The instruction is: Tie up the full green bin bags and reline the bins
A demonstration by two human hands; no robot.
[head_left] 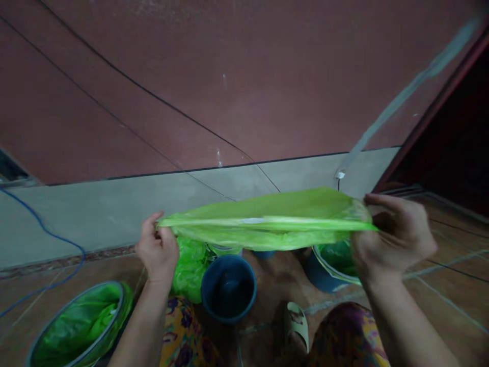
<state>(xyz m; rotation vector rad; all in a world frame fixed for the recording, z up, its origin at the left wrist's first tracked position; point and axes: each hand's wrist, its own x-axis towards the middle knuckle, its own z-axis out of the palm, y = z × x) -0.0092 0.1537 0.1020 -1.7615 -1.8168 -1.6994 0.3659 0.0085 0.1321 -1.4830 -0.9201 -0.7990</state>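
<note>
A light green plastic bag (pixel 267 224) is stretched out level between my two hands, in front of the wall. My left hand (pixel 158 247) pinches its left end between thumb and fingers. At the right end, my right hand (pixel 395 237) is closed on the bag's corner. Folds run along the length of the bag, and its middle sags slightly. Below it stands a dark blue bucket (pixel 228 289) on the floor. More green plastic (pixel 189 270) lies bunched just left of that bucket, partly hidden by my left hand and the bag.
A bin lined with green plastic (pixel 76 323) stands at lower left, and another lined bucket (pixel 328 272) at right. A blue cable (pixel 57 234) runs down the left wall to the floor. A slipper (pixel 297 321) is on a foot between my knees.
</note>
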